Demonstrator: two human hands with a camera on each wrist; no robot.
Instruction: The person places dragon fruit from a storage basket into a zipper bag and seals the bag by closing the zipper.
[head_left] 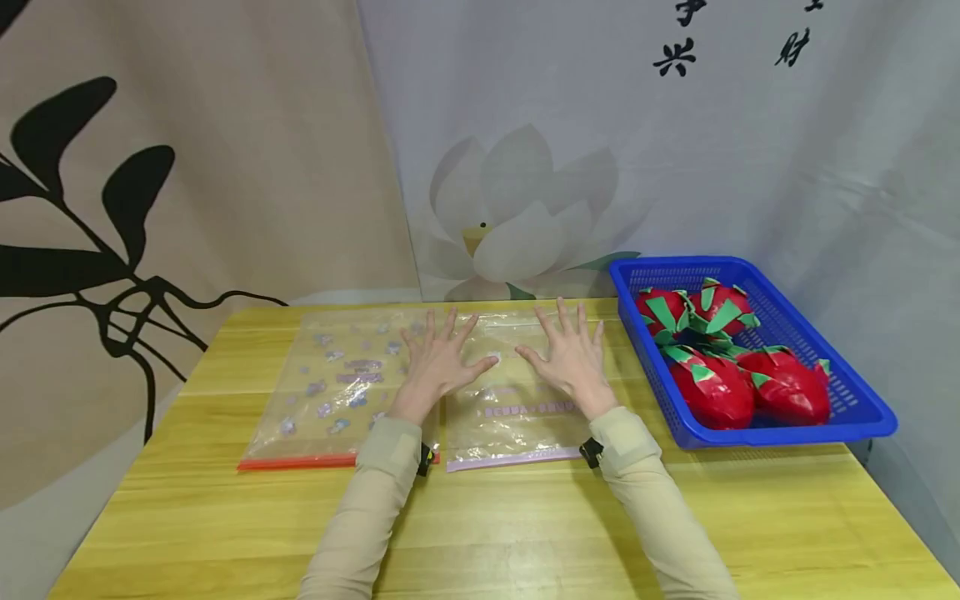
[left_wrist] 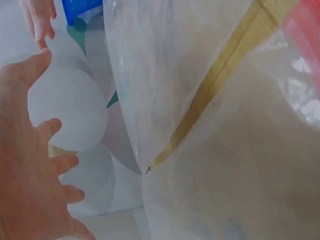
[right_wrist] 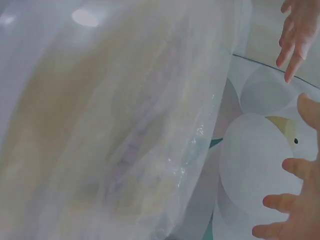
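Observation:
Two clear plastic zip bags lie flat side by side on the table. The left bag (head_left: pixel 330 392) has small purple and blue prints and a red zip edge toward the person. On the right bag (head_left: pixel 517 433) there is a line of pinkish lettering and a lilac zip edge. My left hand (head_left: pixel 437 360) is spread, with fingers straight, above the inner edges of both bags. My right hand (head_left: pixel 572 358), fingers also spread, is over the right bag. Both wrist views show the bags' film close by, and neither hand grips anything.
A blue basket (head_left: pixel 862 417) stands at the table's right, holding several red, shiny fruit-like objects (head_left: pixel 708 392) with green leaf tips. Behind the wooden table (head_left: pixel 495 533) hangs a printed cloth (head_left: pixel 525 83) with a lotus and dark leaves.

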